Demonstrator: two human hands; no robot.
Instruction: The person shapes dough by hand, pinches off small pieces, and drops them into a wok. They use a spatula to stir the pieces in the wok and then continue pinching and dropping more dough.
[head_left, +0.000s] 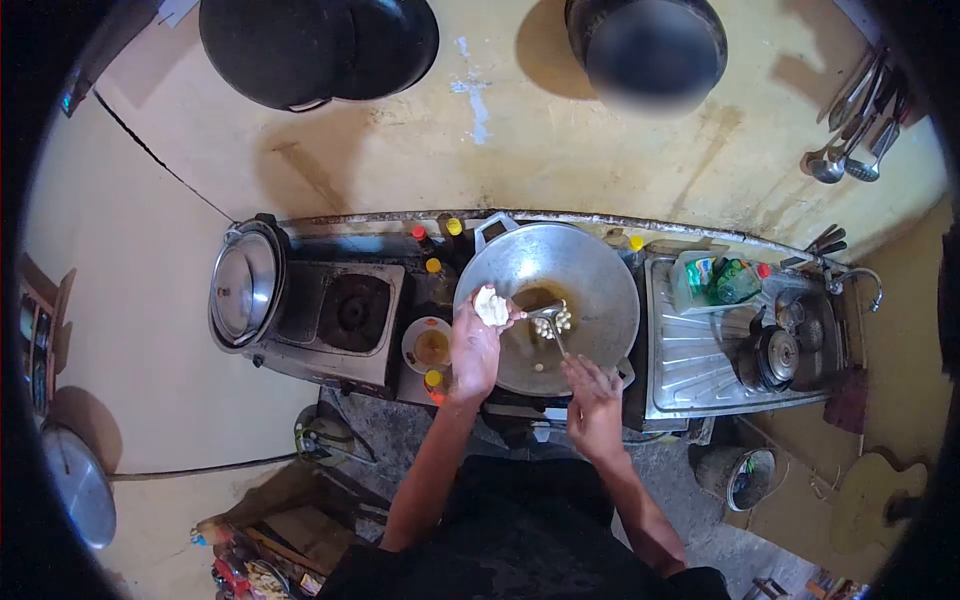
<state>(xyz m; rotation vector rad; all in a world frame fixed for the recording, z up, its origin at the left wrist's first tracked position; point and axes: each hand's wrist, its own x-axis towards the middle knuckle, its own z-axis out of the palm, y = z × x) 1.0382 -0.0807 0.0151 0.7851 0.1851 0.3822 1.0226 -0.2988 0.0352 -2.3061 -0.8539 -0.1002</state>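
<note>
I am watching the left hand [474, 345] holding a lump of white dough [491, 306] over the left rim of the wok [590, 290], its fingers closed around the lump. The right hand [594, 400] is gripping the handle of a spoon [548, 322] near the wok's front rim, and the spoon's bowl is reaching toward the middle of the wok, just beside the dough. Dark oil [540, 297] is pooling at the wok's centre, and a few pale balls [562, 320] are sitting in it close to the spoon; one more is lying nearer the front edge. The wok is resting on the counter between a stove [345, 310] on its left and a steel sink [690, 350] on its right. A small bowl [430, 345] is standing at the counter's front, just left of the left hand, with capped bottles [433, 268] lined up behind it toward the back edge. A lidded pot [245, 285] is sitting at the counter's far left end, and a kettle [775, 355] is sitting in the sink basin at the right end. Ladles [850, 150] are hanging on the wall above the sink.
</note>
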